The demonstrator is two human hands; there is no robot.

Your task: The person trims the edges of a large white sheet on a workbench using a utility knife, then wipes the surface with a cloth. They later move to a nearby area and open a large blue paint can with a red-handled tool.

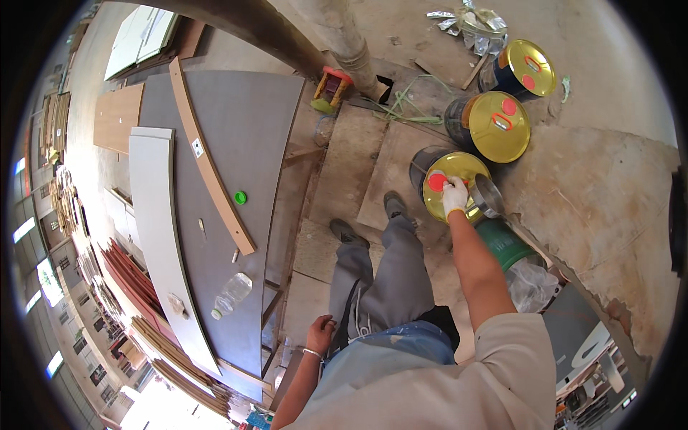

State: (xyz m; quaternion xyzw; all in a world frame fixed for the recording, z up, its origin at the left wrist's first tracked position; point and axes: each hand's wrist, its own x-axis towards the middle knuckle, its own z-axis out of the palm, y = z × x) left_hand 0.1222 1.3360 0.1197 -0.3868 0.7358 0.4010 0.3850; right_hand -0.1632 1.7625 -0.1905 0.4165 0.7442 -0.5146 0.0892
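Note:
My right hand (454, 196), in a whitish glove, is closed over the yellow lid of the nearest drum (456, 162). It sits between a round red cap (437, 180) and a round metal cup (488, 196) that leans past the lid's edge. A bit of red shows beside the fingers. What the fingers grip is hidden, so I cannot tell if it is the cup's handle or the drum's. Bare and empty, my left hand (321, 334) hangs by my left thigh with its fingers loosely bent, a white band at the wrist.
Two more yellow-lidded drums (500, 127) stand beyond. A green bucket (504, 242) with clear plastic is close to my right arm. To my left, a grey-topped table (222, 122) carries a curved wooden strip (204, 158), a clear bottle (233, 294) and a green lid (241, 197). Green strapping (408, 115) lies on the floor.

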